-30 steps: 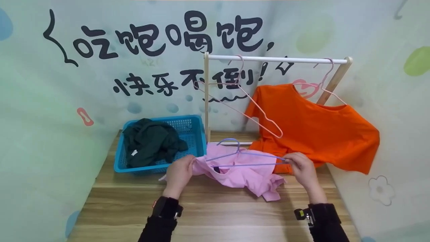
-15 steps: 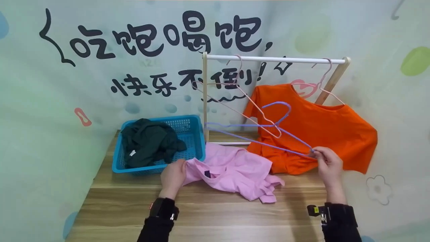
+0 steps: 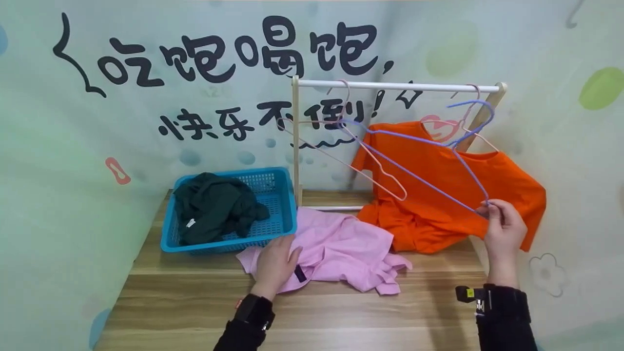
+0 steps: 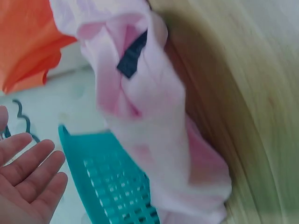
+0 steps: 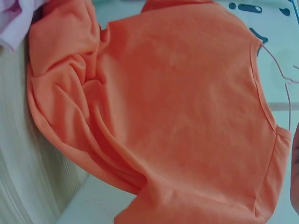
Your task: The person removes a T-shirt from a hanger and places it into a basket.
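My right hand point(image 3: 506, 231) pinches one end of a bluish-purple clothes hanger point(image 3: 412, 138), raised with its hook upward in front of the rack. A pink shirt point(image 3: 346, 248) lies crumpled on the table, its collar with a dark label point(image 4: 132, 55) facing the front left. Over the shirt's left part is my left hand point(image 3: 277, 265), fingers extended and holding nothing. In the left wrist view that hand point(image 4: 28, 182) shows spread fingers apart from the cloth. The right wrist view is mostly filled by an orange shirt point(image 5: 187, 107), with a sliver of hand at its edge.
A rack with a white rail point(image 3: 404, 86) stands at the back. From it hang a bare pink hanger point(image 3: 405, 192) and the orange shirt on another. A blue basket point(image 3: 278, 209) at back left holds a dark green garment point(image 3: 214, 209). The wooden table point(image 3: 341, 321) extends in front.
The purple hanger has come away from over the pink shirt, moving right and up with my right hand. My left hand has let go of the shirt's collar, which has dropped to the table.
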Motion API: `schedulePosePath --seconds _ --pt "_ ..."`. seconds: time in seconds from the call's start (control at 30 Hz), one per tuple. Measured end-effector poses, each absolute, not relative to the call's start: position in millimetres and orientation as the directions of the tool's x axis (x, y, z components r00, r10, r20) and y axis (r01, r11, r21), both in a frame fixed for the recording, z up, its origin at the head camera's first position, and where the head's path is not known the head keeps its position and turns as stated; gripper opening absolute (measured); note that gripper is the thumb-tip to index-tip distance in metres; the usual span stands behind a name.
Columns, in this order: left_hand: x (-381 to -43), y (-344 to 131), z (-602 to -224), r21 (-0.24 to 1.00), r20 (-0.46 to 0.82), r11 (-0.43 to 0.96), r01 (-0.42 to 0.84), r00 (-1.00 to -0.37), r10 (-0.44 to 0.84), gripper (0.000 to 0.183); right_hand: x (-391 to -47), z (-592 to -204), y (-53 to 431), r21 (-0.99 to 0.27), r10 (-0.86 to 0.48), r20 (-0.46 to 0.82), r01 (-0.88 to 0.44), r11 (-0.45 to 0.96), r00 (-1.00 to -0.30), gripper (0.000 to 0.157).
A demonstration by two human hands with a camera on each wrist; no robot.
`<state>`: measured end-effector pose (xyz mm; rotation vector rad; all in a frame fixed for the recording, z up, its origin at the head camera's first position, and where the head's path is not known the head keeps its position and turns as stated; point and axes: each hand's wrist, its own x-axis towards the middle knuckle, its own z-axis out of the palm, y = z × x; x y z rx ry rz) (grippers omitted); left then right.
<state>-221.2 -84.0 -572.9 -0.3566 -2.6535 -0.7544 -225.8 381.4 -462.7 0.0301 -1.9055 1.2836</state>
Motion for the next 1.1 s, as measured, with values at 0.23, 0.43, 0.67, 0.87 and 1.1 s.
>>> schedulePosePath --seconds 0.23,0.43,0.67,0.87,1.1 --pt "-216 -68 -579 0.423 0.370 0.822 0.382 -0.901 0.228 0.044 -232 -462 388 -0.780 0.459 0.615 -0.405 0.477 -0.642 0.021" --pt "-214 -58 -585 0.419 0.300 0.826 0.378 -0.916 0.266 0.059 -244 -457 386 -0.775 0.453 0.611 -0.372 0.512 -0.649 0.020" --pt "-223 -45 -594 0.442 0.171 0.834 0.331 -0.944 0.284 0.083 -266 -438 373 -0.751 0.459 0.589 -0.242 0.614 -0.665 0.023" --pt "-231 -34 -608 0.399 0.139 0.863 0.309 -0.951 0.277 0.096 -277 -428 358 -0.731 0.456 0.578 -0.181 0.658 -0.677 0.025" --pt "-235 -30 -631 0.339 0.098 0.911 0.236 -0.972 0.215 0.103 -283 -440 348 -0.667 0.385 0.634 -0.222 0.711 -0.671 0.020"
